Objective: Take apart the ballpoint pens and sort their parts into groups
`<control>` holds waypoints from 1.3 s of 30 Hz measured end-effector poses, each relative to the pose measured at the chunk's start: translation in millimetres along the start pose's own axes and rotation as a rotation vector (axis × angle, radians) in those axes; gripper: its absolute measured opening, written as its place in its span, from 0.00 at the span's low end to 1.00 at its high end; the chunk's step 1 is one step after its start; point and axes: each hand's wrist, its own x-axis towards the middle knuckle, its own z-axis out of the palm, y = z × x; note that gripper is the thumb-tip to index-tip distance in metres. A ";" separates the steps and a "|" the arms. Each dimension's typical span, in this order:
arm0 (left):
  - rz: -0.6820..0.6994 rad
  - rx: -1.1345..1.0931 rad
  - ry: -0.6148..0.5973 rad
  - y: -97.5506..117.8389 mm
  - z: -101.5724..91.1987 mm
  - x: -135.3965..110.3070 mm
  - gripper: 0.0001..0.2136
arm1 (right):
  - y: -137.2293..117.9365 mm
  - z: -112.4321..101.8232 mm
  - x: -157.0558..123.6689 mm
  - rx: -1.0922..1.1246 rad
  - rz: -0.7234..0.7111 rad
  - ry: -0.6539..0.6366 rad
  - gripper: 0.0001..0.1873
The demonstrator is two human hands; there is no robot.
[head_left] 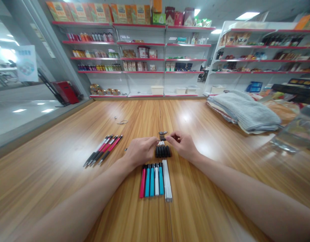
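My left hand [142, 150] and my right hand [183, 144] meet in the middle of the table, fingertips pinched. A small dark piece [163, 138] spans the gap between them; its kind is too small to tell. Just beyond lie small metal parts [163, 133], perhaps springs and tips. Under my fingers are short white pieces [161, 143] and a row of black rubber pen grips [163, 151]. Nearer to me lie pen barrels [151, 180] in red, blue and white, side by side. Thin white refills [167, 180] sit right beside them.
Several whole click pens [103, 150] lie slanted at the left. A small wire-like ring [123, 122] is farther back. Folded striped cloth [245, 109] and a clear water container [295, 129] stand at the right. Stocked shelves [142, 43] rise behind the table [207, 208].
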 end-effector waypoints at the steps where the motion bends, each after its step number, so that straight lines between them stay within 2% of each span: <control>1: -0.016 0.014 -0.007 1.3 -2.1 0.5 0.11 | 0.2 0.1 0.1 0.015 -0.003 0.003 0.15; 6: -0.063 0.101 -0.016 7.2 -10.1 2.9 0.12 | 4.7 1.0 0.8 0.047 -0.021 0.018 0.11; 12: -0.122 0.163 -0.026 6.5 -9.9 3.4 0.12 | 10.6 -1.2 0.9 0.110 -0.014 0.011 0.09; 19: -0.158 0.182 -0.034 3.8 -7.8 2.9 0.12 | 16.2 -4.9 4.7 0.258 0.096 0.028 0.13; 22: -0.155 0.183 -0.029 3.2 -7.5 2.6 0.12 | 17.6 -7.7 8.6 0.364 0.203 -0.066 0.14; 26: -0.143 0.172 -0.023 2.9 -8.1 2.3 0.12 | 20.0 -18.2 16.8 0.468 0.381 -0.339 0.14; 28: -0.146 0.171 -0.021 2.6 -8.2 2.4 0.12 | 21.5 -24.7 20.6 0.471 0.444 -0.431 0.14; 34: -0.146 0.158 -0.016 2.6 -8.0 2.9 0.12 | 24.6 -33.7 26.9 0.326 0.484 -0.591 0.12; 39: -0.149 0.144 -0.009 2.9 -7.7 2.8 0.12 | 22.7 -32.0 27.9 0.223 0.470 -0.651 0.12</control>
